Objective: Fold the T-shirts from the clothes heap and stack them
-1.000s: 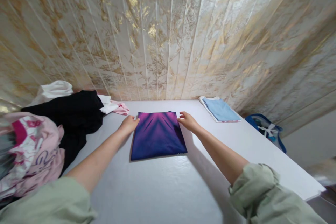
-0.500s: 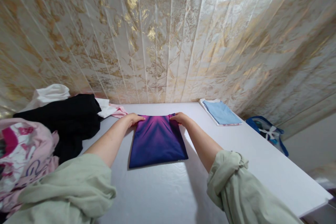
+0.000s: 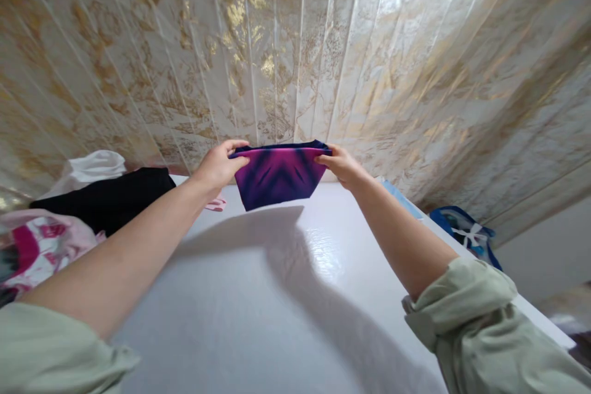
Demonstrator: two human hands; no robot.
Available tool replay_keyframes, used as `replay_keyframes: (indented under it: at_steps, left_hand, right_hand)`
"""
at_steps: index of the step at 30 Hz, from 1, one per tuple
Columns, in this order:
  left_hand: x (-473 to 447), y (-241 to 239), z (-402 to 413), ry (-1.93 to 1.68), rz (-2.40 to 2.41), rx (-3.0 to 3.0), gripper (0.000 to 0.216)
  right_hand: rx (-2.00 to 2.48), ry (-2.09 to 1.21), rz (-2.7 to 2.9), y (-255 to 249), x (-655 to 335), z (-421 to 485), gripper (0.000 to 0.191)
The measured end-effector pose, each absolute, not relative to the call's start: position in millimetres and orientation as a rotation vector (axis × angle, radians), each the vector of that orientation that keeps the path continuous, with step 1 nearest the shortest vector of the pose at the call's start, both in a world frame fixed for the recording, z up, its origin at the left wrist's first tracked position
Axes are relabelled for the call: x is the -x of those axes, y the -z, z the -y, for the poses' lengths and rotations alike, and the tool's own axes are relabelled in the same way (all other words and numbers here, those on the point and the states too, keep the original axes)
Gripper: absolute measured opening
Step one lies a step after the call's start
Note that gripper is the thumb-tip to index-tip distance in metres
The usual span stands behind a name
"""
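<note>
A folded purple and dark blue garment (image 3: 278,175) hangs in the air above the white table (image 3: 258,301). My left hand (image 3: 218,164) pinches its top left corner and my right hand (image 3: 340,166) pinches its top right corner. Both arms are stretched forward, with pale green sleeves rolled up near the elbows. The garment's lower edge hangs a little above the table's far part.
A heap of clothes lies at the left: a black garment (image 3: 111,197), a white one (image 3: 90,167) and a pink printed one (image 3: 39,246). A light blue folded cloth (image 3: 401,198) shows behind my right forearm. A blue bag (image 3: 466,231) sits past the table's right edge. A marbled panelled wall stands behind.
Both hands gripped the far corners of the folded purple garment and lifted it off the table into the air.
</note>
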State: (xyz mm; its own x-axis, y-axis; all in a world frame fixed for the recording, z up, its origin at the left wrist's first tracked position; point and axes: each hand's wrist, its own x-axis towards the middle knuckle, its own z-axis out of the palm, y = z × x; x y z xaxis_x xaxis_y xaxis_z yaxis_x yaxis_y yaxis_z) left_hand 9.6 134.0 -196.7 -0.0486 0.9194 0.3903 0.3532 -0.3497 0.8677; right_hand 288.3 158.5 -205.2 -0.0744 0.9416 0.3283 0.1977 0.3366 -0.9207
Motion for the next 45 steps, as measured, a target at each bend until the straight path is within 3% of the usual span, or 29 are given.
replay_keyframes:
  at_steps: [4,10,13,16,20,25,28,33,38,45]
  left_hand:
    - [0.1,212.2,-75.8,-1.213,-1.354,-2.178,0.034]
    - [10.1,326.6,7.6,-0.659,-1.318,-2.477,0.026]
    - [14.6,354.1,32.6,-0.593,-1.395,-2.473,0.023]
    - [15.8,345.7,31.5,-0.638,-1.480,-2.458,0.016]
    - [1.4,332.3,10.8,-0.724,-1.548,-2.456,0.032]
    - [-24.8,362.5,19.3,-0.453,-1.351,-2.632,0.051]
    - [-26.4,376.0,32.2,-0.374,-1.335,-2.695,0.050]
    - [-25.5,369.0,35.8,-0.452,-1.358,-2.711,0.043]
    - [-50.4,362.8,30.4,-0.461,-1.381,-2.715,0.041]
    - [-62.4,350.3,27.5,-0.310,-1.478,-2.748,0.023]
  right_hand:
    - [1.039,-0.654,1.751,222.9,-301.2,-100.4,0.017]
    - [1.204,-0.564,2.118,332.1,-304.2,-1.7,0.030]
    - [1.237,-0.544,2.226,356.9,-307.8,32.5,0.043]
    - [1.282,-0.475,2.199,349.5,-310.0,40.6,0.041]
    - [1.373,-0.331,2.178,337.6,-299.3,22.8,0.039]
    - [1.456,-0.221,2.433,363.1,-277.6,17.8,0.052]
    - [1.498,-0.232,2.471,375.0,-278.8,24.3,0.060]
    - [1.433,-0.396,2.364,355.1,-300.6,-6.4,0.044]
    - [1.642,-0.274,2.261,339.0,-295.5,-85.6,0.033]
    - [1.737,-0.213,2.272,347.4,-260.0,-146.1,0.020]
